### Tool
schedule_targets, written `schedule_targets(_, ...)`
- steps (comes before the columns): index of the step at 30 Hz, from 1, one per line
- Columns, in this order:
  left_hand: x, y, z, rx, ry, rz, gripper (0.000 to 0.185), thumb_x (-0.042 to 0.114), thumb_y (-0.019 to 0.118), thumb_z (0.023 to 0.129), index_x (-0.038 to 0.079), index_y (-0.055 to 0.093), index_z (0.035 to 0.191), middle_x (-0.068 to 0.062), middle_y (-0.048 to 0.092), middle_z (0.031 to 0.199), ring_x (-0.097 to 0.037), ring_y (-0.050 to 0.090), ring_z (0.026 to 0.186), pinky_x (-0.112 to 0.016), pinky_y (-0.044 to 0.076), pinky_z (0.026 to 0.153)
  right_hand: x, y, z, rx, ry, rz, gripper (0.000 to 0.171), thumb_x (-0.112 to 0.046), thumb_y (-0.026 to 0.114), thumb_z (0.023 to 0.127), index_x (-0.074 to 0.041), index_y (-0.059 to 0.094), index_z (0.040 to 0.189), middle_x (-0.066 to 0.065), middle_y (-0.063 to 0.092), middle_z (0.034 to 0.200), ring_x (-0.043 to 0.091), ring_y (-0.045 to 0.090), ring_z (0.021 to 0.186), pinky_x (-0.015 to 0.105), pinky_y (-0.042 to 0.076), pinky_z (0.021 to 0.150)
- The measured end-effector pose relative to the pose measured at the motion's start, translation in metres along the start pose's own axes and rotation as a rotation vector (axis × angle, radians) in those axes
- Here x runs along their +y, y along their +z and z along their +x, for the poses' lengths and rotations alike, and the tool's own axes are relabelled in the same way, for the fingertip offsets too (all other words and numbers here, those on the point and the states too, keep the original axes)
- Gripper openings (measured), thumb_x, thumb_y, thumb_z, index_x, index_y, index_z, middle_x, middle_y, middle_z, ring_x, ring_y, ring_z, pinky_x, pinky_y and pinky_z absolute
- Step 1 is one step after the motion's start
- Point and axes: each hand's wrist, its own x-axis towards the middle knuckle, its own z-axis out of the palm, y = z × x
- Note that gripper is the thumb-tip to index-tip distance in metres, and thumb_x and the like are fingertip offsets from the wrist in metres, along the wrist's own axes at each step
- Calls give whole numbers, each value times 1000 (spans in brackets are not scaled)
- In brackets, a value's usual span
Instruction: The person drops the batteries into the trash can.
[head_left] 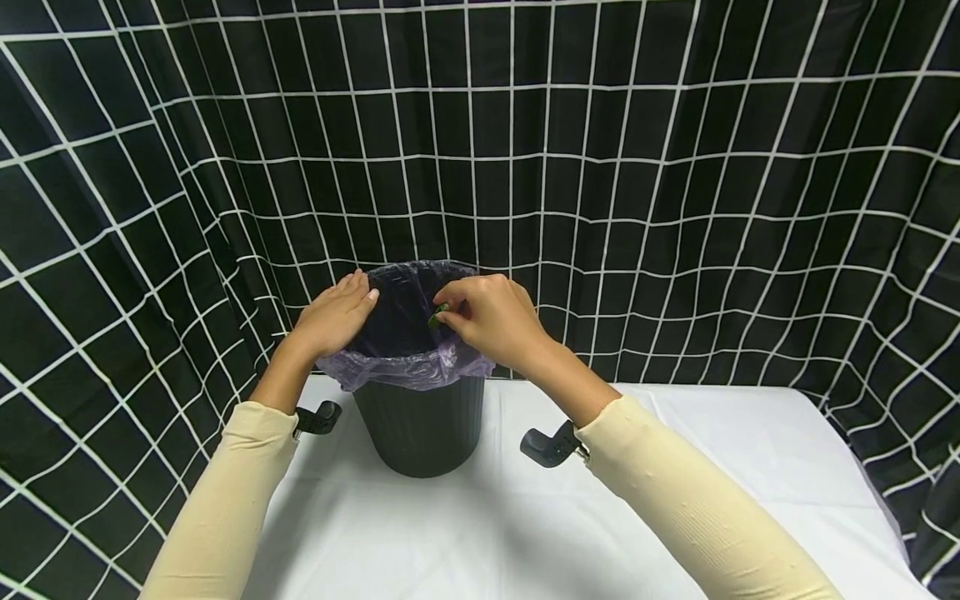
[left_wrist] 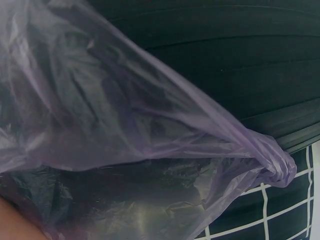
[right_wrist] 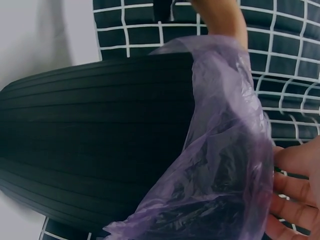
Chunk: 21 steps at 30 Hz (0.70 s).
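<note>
Backdrop: black cloth with a white grid (head_left: 675, 167) hangs behind and to both sides of my view; it also shows in both wrist views.
Surface: white tablecloth (head_left: 712, 467) covers the table in front of me.
Bin: black ribbed plastic waste bin (head_left: 420, 425) stands upright on the cloth near the table's far edge, between my two forearms.
Liner: thin, translucent purple plastic bag (head_left: 405, 367) lines the bin, its edge folded out over the rim and hanging crumpled down the outer wall; the left wrist view shows one bunched, twisted corner of it against the ribs.
Left hand: my left hand (head_left: 335, 317) rests on the bin's left rim, on top of the liner, fingers straight and close together, thumb pointing across the opening.
Right hand: my right hand (head_left: 491, 319) sits at the right rim, fingers curled in, pinching a small green object (head_left: 437, 316) at the fingertips, just over the bin's opening.
Green object: mostly hidden by my fingers, too small for me to say what it is.
Sleeves: cream long sleeves (head_left: 225, 500) cover both forearms, each with a black wrist mount (head_left: 551, 446) strapped beneath it.
</note>
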Motion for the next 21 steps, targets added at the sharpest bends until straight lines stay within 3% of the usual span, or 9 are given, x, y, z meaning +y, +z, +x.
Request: schedule_targets(21, 0, -1, -1, 2, 13, 7, 64, 36, 15, 112, -10, 11, 157, -25, 7, 167, -37, 3, 155, -48, 5, 126, 10, 10, 12, -85, 38, -66, 13, -16, 80, 88, -14, 81, 100, -4, 74, 81, 10, 65, 71, 35, 53, 61)
